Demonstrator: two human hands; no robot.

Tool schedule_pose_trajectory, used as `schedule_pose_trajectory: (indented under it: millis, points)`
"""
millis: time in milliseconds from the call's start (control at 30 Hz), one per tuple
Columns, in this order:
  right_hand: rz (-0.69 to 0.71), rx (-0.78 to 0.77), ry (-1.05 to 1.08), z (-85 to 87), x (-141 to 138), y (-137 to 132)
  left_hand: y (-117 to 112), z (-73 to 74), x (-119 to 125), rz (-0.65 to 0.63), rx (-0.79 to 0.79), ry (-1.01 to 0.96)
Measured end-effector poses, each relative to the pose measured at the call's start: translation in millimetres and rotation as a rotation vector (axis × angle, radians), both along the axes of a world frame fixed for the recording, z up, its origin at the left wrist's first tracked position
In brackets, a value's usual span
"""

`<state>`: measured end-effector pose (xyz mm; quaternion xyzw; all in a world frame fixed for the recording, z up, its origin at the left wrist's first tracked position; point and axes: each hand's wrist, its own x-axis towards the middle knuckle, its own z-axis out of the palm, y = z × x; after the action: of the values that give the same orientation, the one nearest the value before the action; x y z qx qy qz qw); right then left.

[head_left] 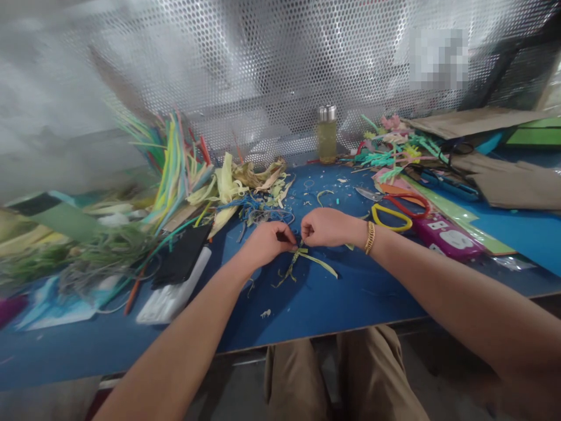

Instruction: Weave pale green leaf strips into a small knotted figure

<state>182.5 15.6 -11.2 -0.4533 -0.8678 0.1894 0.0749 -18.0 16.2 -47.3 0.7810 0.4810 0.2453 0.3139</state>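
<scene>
My left hand (pixel 272 242) and my right hand (pixel 326 227) meet over the middle of the blue tabletop (pixel 280 316). Between their fingertips is a knotted bundle of pale green husk strips (pixel 316 262). One strip sticks out to the lower right, and thinner twisted ends hang to the lower left. Thumb and forefinger of my left hand pinch the bundle near its knot. My right hand is curled closed, its fingertips at the upper end of the bundle; a gold bracelet (pixel 370 237) circles that wrist.
Scissors with red and yellow handles (pixel 391 218) and a purple case (pixel 451 237) lie to the right. Dried corn husks (pixel 230 184) and blue string (pixel 263 209) lie behind my left hand. A lidded bottle (pixel 326 137) stands at the back. A black phone (pixel 182 257) is at left.
</scene>
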Motion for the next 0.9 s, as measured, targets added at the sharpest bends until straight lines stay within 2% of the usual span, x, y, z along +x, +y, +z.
schedule_pose_trajectory:
  millis: [267, 400, 633, 800, 900]
  points:
    - [0.026, 0.011, -0.04, 1.3, -1.9, -4.2, 0.0, 11.6, -8.5, -0.06, -0.058, 0.078]
    - [0.032, 0.008, -0.075, 0.5, -2.5, -4.6, 0.5, 14.3, -13.5, -0.067, -0.019, 0.134]
    - [0.051, 0.024, -0.116, 0.8, -1.7, -4.6, -5.1, 28.7, -16.0, -0.061, 0.023, 0.292]
    - [0.083, 0.048, -0.106, 3.2, -0.1, -6.7, -4.9, 29.4, -17.5, -0.066, 0.016, 0.366]
    - [0.144, 0.113, 0.008, 3.7, -0.7, -7.0, -3.7, 27.7, -17.8, -0.007, 0.015, 0.415]
